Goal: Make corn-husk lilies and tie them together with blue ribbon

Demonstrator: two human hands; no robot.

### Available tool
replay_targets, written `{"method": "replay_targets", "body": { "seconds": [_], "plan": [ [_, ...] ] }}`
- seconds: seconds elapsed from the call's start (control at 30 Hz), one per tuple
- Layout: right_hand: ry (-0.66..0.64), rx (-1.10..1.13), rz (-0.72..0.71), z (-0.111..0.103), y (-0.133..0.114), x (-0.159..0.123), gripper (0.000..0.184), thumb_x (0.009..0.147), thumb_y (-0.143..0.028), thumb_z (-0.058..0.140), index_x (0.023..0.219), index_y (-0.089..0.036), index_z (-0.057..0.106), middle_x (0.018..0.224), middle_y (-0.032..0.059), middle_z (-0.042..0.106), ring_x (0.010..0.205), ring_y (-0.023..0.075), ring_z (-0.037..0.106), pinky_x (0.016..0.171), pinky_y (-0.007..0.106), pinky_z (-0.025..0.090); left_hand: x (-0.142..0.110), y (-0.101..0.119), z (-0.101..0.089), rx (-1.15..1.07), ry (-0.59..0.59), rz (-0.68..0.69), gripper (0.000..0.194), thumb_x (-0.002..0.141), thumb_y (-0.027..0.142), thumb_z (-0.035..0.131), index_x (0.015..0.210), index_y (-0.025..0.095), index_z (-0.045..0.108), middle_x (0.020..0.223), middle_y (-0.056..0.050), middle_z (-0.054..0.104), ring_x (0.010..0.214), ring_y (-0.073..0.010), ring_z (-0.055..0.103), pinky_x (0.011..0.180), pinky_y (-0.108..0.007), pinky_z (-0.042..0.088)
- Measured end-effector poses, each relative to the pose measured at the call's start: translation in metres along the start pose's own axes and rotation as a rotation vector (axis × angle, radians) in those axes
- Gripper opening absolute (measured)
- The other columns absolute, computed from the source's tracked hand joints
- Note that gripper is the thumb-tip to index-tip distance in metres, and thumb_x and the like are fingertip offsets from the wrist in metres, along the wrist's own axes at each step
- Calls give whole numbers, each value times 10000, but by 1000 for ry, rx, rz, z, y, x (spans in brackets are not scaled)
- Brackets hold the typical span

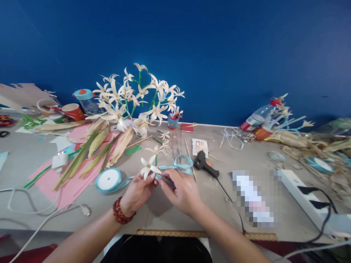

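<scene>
My left hand (pixel 141 193), with a red bead bracelet on its wrist, is closed in a pinch just under a white husk-like flower (pixel 148 168). The flower faces up, its stem mostly hidden by my fingers. Close against it, my right hand (pixel 182 190) is wrapped round a dark grey tool (pixel 166 180) whose working end I cannot make out. Light blue ribbon (pixel 168 167) runs behind both hands and loops to the right. To the left, a ribbon spool (pixel 109 180) lies on its side, its tail reaching toward my left hand.
Behind my hands are bunched white flowers (pixel 142 91) in cups and thin wires (pixel 177 144). A black glue gun (pixel 204 164) lies to the right, short of a power strip (pixel 298 199). Corn husks (pixel 98 142) cover pink paper (pixel 49 179) at left. A white cable (pixel 52 215) crosses the left front.
</scene>
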State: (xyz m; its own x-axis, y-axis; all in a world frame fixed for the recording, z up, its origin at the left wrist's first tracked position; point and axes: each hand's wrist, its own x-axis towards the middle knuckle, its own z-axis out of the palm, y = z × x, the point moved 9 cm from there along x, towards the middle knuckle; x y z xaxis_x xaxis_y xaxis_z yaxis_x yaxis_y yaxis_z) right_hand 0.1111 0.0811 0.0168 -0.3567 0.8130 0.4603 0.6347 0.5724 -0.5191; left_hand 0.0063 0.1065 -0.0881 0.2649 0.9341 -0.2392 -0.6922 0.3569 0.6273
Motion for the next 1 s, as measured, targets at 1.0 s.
{"method": "replay_targets", "body": {
  "seconds": [1.0],
  "plan": [
    [-289,-347,355,-64,194,-53,173,800,-256,608,960,-193,592,1079,91,646,978,246,602,856,346,451,-11,-14,11,42,-91,-92,196,658,176,834,765,139,674,795,-15,650,641,-73,548,620,-178,483]
  ]
}}
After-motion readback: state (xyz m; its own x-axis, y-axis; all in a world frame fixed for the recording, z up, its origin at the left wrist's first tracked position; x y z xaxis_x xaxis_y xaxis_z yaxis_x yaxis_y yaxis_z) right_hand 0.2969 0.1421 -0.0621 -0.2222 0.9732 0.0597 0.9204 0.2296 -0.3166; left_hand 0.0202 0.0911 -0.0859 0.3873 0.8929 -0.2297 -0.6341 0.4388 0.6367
